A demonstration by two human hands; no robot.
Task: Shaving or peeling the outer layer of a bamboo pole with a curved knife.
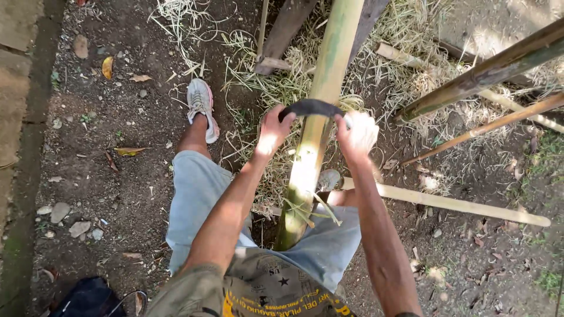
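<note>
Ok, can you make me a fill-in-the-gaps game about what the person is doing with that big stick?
1. Both hands, the left hand and the right hand, hold a curved dark ____ across the bamboo pole.
2. The pole runs between the person's ____.
3. The shoe stands on the ____, beside dry shavings.

Missing words: blade; legs; ground

left hand (pixel 271 130) and right hand (pixel 357 135) grip a curved dark blade (pixel 311 107) laid across a bamboo pole (pixel 320 105).
</note>
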